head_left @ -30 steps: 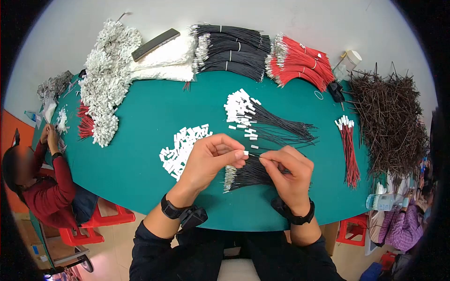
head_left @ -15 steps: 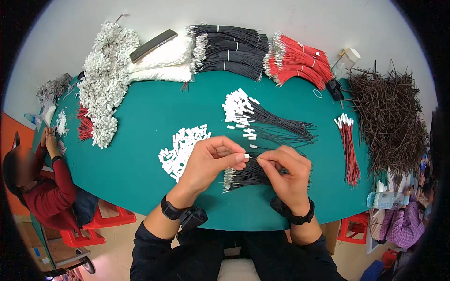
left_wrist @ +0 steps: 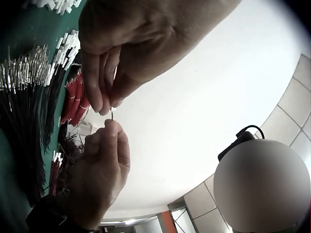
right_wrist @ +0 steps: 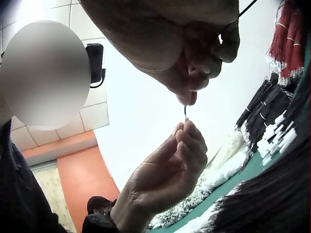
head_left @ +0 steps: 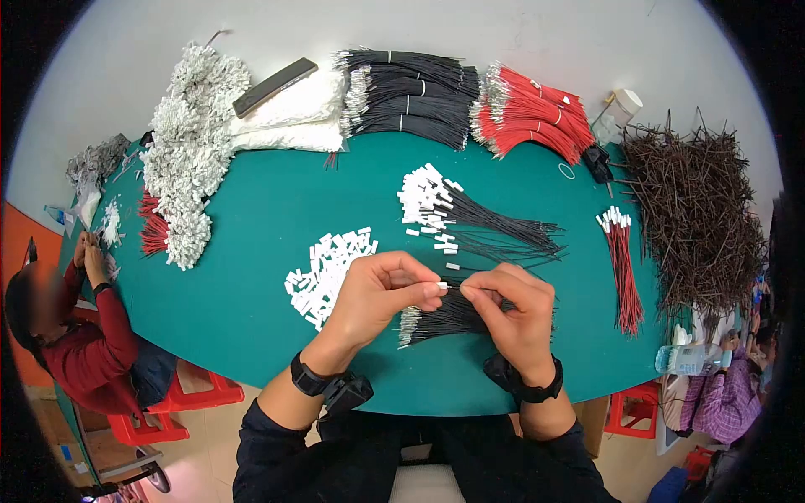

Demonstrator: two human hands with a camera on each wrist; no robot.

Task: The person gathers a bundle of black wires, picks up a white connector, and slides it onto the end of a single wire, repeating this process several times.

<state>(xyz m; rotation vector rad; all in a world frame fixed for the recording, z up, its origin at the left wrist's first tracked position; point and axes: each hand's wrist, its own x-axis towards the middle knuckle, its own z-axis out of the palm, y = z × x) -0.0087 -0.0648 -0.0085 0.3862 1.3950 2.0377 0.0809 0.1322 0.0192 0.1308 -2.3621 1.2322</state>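
Note:
Above the green table [head_left: 268, 318], my left hand [head_left: 365, 302] pinches a small white connector housing [head_left: 443, 286] between thumb and fingertips. Facing it, my right hand [head_left: 520, 314] pinches a thin black wire [right_wrist: 185, 110] close to its end, and that end meets the housing. In the left wrist view only a short bit of wire shows between the two sets of fingertips. Under the hands lies a bundle of black wires [head_left: 444, 322] with bare metal ends. A pile of loose white housings [head_left: 323, 272] is beside my left hand.
Beyond the hands lie black wires with white housings [head_left: 503, 216]. Red wires with white ends [head_left: 625, 268] are at the right, near a heap of brown wires [head_left: 696, 218]. Tied black bundles [head_left: 411, 105] and red bundles [head_left: 541, 113] line the back. Another person [head_left: 84, 335] sits at the left.
The right fingertips have moved left along the wire towards the housing, so the gap between the hands is smaller. The left hand keeps its pinch on the housing.

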